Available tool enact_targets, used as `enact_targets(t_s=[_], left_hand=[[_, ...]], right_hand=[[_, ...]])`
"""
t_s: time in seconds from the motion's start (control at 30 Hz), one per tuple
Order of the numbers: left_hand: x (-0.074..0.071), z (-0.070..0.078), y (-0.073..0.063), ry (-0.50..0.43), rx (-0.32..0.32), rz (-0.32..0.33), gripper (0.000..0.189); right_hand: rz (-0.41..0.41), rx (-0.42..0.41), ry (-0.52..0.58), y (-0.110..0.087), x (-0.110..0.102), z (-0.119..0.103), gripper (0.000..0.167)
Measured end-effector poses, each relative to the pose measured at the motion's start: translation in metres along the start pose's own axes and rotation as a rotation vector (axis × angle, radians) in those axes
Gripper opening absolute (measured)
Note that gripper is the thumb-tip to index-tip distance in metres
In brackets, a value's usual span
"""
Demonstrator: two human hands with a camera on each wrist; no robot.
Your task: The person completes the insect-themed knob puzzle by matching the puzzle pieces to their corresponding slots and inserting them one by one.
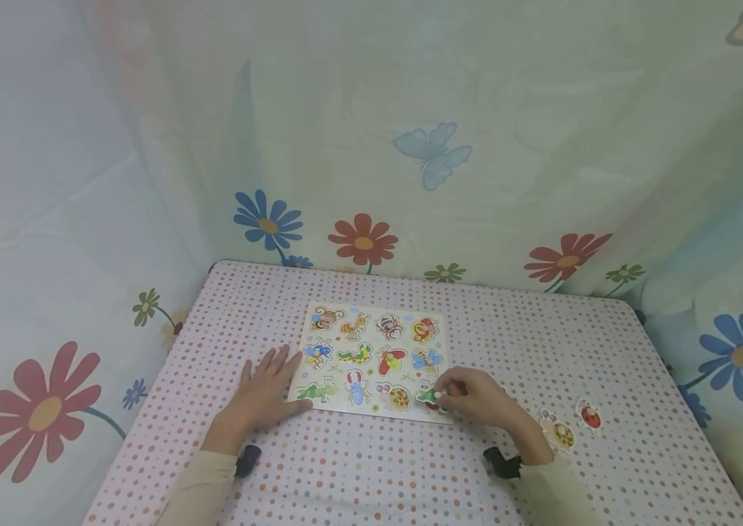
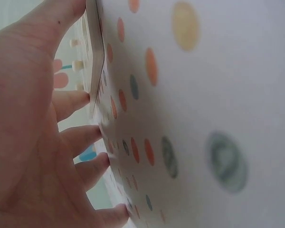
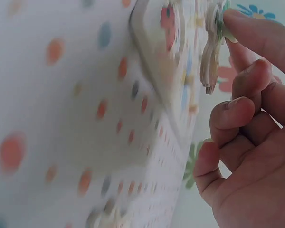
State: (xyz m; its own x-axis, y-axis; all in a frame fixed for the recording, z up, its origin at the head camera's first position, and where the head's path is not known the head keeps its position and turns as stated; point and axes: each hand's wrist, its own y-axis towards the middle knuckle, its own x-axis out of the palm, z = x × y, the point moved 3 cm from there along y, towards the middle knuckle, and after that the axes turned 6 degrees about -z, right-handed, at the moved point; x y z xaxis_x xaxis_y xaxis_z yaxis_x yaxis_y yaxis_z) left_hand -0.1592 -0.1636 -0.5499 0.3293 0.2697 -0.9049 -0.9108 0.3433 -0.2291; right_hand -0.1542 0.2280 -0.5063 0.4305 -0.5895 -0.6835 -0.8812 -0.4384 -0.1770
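Observation:
An insect puzzle board (image 1: 371, 418) lies on the table, several colourful pieces showing across it. My left hand (image 1: 269, 394) rests at its left edge with fingers spread, thumb over the lower left corner. In the left wrist view the fingertips (image 2: 80, 97) meet the board's side (image 2: 98, 57) and the cloth. My right hand (image 1: 476, 397) pinches a green puzzle piece (image 1: 427, 395) by its knob over the lower right corner, where a red picture shows below. In the right wrist view this piece (image 3: 210, 61) is tilted, clear of the board's surface (image 3: 152, 52).
Right of my right hand lie a loose yellow-green snail piece (image 1: 562, 433) and a red ladybird piece (image 1: 589, 417). Another piece is mostly hidden behind that hand. A dotted cloth (image 1: 371, 475) covers the table, and a flowered curtain (image 1: 318, 146) hangs behind.

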Motion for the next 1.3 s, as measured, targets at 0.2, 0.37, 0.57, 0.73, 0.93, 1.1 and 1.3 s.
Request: enact_targets(t_s=[0.2, 0.37, 0.57, 0.73, 0.93, 1.1, 1.3], left_hand=[[0.0, 0.001, 0.0, -0.005, -0.002, -0.007, 0.098], [-0.001, 0.001, -0.001, -0.003, 0.002, -0.006, 0.098], [-0.001, 0.002, 0.0, 0.0, -0.001, -0.01, 0.098], [-0.002, 0.003, -0.002, 0.001, -0.005, -0.004, 0.097], [0.001, 0.002, -0.002, 0.014, -0.009, -0.005, 0.097], [0.001, 0.0, -0.002, 0.02, -0.005, -0.002, 0.097], [0.0, 0.001, -0.002, 0.022, 0.007, -0.001, 0.097]], right_hand=[[-0.032, -0.061, 0.018, 0.019, 0.008, -0.016, 0.013], [-0.061, -0.102, 0.018, 0.034, 0.016, -0.028, 0.012], [-0.084, -0.146, 0.004, 0.052, 0.026, -0.043, 0.011], [-0.099, -0.165, 0.01, 0.071, 0.039, -0.049, 0.01], [-0.147, -0.165, 0.038, 0.092, 0.057, -0.064, 0.01], [-0.18, -0.196, 0.0, 0.109, 0.073, -0.082, 0.008], [-0.218, -0.207, -0.047, 0.121, 0.088, -0.101, 0.009]])
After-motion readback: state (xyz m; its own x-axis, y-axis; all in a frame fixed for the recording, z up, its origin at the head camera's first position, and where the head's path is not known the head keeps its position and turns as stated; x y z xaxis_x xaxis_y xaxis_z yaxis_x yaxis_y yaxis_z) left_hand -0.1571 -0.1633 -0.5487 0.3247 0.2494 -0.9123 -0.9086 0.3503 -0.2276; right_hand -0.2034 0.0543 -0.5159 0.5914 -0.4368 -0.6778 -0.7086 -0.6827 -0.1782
